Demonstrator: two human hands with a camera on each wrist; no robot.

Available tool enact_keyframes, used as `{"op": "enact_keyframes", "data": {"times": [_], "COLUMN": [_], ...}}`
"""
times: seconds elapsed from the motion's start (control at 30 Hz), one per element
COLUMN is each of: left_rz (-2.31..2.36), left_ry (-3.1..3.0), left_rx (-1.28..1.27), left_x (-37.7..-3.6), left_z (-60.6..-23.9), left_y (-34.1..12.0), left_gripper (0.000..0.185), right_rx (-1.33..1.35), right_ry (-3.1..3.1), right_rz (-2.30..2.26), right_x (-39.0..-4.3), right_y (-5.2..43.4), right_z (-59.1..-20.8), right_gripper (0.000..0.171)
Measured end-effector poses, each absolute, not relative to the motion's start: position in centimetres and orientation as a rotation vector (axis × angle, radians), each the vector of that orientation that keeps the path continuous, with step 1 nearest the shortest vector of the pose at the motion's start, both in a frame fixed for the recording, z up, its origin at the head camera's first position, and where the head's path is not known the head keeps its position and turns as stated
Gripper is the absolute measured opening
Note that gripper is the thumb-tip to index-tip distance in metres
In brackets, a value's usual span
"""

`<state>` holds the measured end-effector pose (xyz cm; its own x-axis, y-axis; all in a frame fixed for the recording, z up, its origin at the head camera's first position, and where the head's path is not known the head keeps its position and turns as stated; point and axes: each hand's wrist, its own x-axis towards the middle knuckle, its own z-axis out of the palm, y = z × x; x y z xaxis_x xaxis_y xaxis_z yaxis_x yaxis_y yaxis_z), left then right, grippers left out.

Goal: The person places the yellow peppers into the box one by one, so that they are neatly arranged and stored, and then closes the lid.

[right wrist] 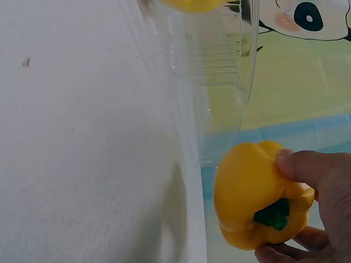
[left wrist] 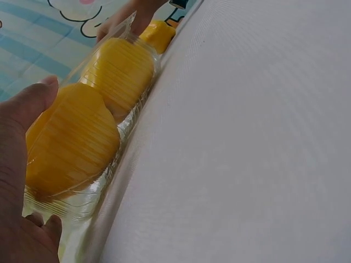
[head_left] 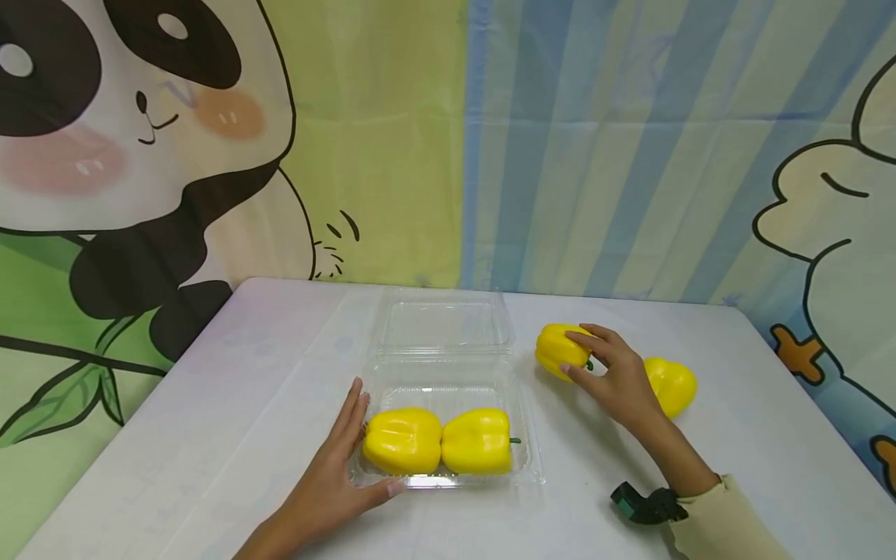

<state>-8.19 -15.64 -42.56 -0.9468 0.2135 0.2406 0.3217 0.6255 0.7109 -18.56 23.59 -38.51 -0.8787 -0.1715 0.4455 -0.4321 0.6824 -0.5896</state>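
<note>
A yellow bell pepper (head_left: 561,350) with a green stem is in my right hand (head_left: 616,381), gripped between thumb and fingers. The right wrist view shows this pepper (right wrist: 252,192) raised off the table, its stem toward the palm. Two more yellow bell peppers, a left one (head_left: 402,442) and a right one (head_left: 477,442), lie end to end in a clear plastic clamshell container (head_left: 483,381). My left hand (head_left: 332,474) rests at the container's left side, fingers straight along it and thumb at the front corner.
The container's clear lid (head_left: 444,323) lies folded back toward the rear of the white table (head_left: 210,435). Another yellow bell pepper (head_left: 672,386) sits on the table, partly behind my right wrist. Behind the table hangs a printed cartoon curtain (head_left: 378,140).
</note>
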Motion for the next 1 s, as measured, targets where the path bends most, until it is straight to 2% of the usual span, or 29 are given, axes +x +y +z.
{"op": "enact_keyframes", "data": {"times": [0.63,1.0], "left_rz": [-1.26,-1.285], "left_ry": [-2.706,-2.705], "left_rx": [-0.468,-0.454], "left_x": [-8.1,-8.0], "left_z": [-42.6,-42.4], "left_y": [-15.7,-15.7], "left_gripper": [0.113,0.113], "right_rx": [0.563,0.717], "right_ry": [-2.438,-2.379], "right_rz": [1.048,1.142], "right_x": [-17.5,-17.3], "right_y": [21.3,19.3], "right_z": [-35.7,-34.6], "right_gripper": [0.047,0.048]}}
